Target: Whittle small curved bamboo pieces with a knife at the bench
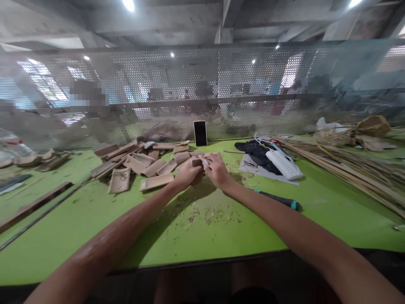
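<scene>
My left hand (189,174) is closed around a short piece of split bamboo (196,162), whose end shows above the fingers. Right against it, my right hand (219,169) is closed on a small pale thing (205,161), mostly covered by the fingers; its kind cannot be made out. Both hands meet above the middle of the green table. Just behind the left hand lies a pile of cut bamboo pieces (157,182), several of them curved like shallow troughs. Fine bamboo shavings (210,216) are scattered on the table in front of the hands.
A phone (200,133) stands upright against the perforated metal screen (177,84). To the right lie a dark-handled tool (280,199), a white power bank-like block (284,164), black cloth (257,153) and long bamboo strips (344,169). A long bar (38,204) lies left.
</scene>
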`<control>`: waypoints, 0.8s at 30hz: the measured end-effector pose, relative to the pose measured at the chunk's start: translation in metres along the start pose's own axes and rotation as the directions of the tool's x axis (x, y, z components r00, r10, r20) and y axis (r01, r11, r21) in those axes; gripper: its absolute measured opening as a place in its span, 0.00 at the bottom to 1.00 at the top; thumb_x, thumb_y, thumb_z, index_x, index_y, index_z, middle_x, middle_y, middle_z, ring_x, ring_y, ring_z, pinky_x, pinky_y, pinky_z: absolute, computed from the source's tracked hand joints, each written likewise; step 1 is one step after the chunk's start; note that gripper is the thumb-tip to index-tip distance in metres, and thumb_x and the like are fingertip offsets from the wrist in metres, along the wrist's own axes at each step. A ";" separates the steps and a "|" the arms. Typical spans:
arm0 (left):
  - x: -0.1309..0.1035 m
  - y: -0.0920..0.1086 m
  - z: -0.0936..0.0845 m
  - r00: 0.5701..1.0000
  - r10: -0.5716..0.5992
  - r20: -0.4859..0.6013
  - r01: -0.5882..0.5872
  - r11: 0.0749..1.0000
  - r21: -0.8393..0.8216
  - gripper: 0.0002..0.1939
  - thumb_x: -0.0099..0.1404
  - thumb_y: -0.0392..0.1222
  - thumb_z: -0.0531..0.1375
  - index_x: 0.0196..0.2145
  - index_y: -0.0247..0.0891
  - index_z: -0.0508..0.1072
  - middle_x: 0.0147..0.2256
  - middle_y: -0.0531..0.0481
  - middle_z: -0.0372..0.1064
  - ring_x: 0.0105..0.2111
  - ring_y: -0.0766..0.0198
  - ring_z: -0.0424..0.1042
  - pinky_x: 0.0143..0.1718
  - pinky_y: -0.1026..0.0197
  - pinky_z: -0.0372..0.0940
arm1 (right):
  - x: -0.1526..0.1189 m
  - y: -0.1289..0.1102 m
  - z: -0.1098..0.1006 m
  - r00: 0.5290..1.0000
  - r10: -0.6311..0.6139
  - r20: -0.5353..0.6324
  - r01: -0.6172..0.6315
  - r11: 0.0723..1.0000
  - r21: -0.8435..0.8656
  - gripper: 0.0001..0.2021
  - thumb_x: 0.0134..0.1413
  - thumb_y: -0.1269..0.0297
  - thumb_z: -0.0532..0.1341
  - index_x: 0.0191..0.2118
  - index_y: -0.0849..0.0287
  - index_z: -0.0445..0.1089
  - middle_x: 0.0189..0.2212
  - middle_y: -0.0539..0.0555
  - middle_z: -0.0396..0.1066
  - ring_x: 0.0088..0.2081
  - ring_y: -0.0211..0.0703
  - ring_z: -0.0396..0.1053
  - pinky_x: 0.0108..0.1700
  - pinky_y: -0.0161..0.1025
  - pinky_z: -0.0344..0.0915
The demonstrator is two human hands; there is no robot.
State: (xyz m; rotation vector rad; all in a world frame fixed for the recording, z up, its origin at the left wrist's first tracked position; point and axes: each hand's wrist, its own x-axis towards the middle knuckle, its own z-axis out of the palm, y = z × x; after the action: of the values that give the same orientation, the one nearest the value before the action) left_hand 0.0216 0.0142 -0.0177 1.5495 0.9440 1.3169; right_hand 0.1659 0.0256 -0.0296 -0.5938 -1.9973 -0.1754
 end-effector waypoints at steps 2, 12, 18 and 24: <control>0.000 -0.001 -0.001 0.999 -0.036 0.028 0.035 0.999 0.026 0.09 0.49 0.43 0.61 0.28 0.36 0.68 0.19 0.58 0.62 0.18 0.71 0.59 0.22 0.66 0.57 | 0.000 0.000 -0.002 1.000 -0.004 0.030 0.005 1.000 -0.020 0.16 0.70 0.69 0.52 0.56 0.60 0.73 0.44 0.61 0.72 0.47 0.54 0.63 0.52 0.52 0.65; -0.001 -0.002 -0.001 0.994 -0.088 0.056 0.089 0.996 -0.006 0.08 0.51 0.41 0.62 0.29 0.36 0.69 0.19 0.57 0.62 0.16 0.71 0.58 0.19 0.67 0.53 | 0.003 0.002 -0.006 0.992 -0.053 0.117 0.058 0.998 -0.037 0.15 0.70 0.69 0.52 0.54 0.60 0.72 0.44 0.61 0.72 0.46 0.53 0.64 0.50 0.51 0.65; -0.001 0.000 -0.002 0.997 -0.083 0.006 0.083 0.995 -0.055 0.11 0.47 0.42 0.64 0.29 0.36 0.68 0.22 0.55 0.67 0.21 0.67 0.65 0.24 0.64 0.62 | 0.003 0.005 -0.003 0.998 -0.007 0.070 0.010 0.999 -0.053 0.13 0.70 0.69 0.51 0.46 0.60 0.74 0.40 0.59 0.72 0.41 0.51 0.65 0.46 0.49 0.66; 0.000 -0.003 -0.003 1.000 -0.020 0.011 0.020 0.999 -0.029 0.10 0.49 0.42 0.64 0.28 0.36 0.69 0.21 0.56 0.65 0.20 0.69 0.63 0.23 0.66 0.60 | 0.005 0.004 -0.006 0.994 -0.060 0.093 0.060 0.998 0.007 0.12 0.70 0.69 0.52 0.47 0.61 0.74 0.42 0.60 0.72 0.44 0.51 0.65 0.48 0.48 0.65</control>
State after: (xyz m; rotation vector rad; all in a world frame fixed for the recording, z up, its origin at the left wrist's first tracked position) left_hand 0.0184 0.0154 -0.0207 1.5196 0.9282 1.3017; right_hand 0.1705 0.0282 -0.0227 -0.5483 -2.1063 -0.1833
